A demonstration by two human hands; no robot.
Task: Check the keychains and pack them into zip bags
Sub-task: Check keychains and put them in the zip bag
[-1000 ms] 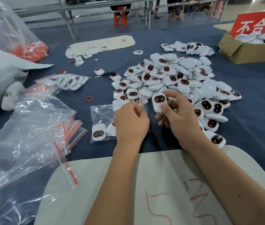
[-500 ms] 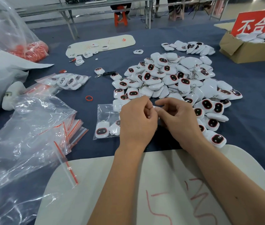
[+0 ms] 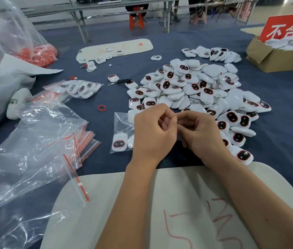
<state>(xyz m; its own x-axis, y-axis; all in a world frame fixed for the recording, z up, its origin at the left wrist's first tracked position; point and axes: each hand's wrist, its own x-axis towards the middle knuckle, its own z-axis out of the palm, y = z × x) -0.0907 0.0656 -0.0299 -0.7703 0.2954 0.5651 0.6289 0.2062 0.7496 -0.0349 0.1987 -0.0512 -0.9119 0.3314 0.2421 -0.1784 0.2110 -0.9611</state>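
A clear zip bag (image 3: 122, 131) with white keychains inside, one of them (image 3: 119, 144) showing its black, red-rimmed face, lies on the blue cloth in front of me. My left hand (image 3: 153, 135) covers the bag's right part, thumb and forefinger pinched at its edge. My right hand (image 3: 203, 135) meets it fingertip to fingertip, fingers curled and pinching the same edge. The pinched strip itself is mostly hidden. Just beyond my hands lies a big pile of loose keychains (image 3: 196, 87).
A filled zip bag (image 3: 77, 88) and a stack of empty red-striped zip bags (image 3: 88, 141) lie at left beside a large crumpled plastic bag (image 3: 34, 141). A red ring (image 3: 101, 107), a cardboard box (image 3: 277, 58) with a red sign, and a white board (image 3: 178, 186) are around.
One second ago my right hand held a keychain up by the bag mouth. That keychain is gone from my fingers, and both hands have come together, pinching at the bag's edge.
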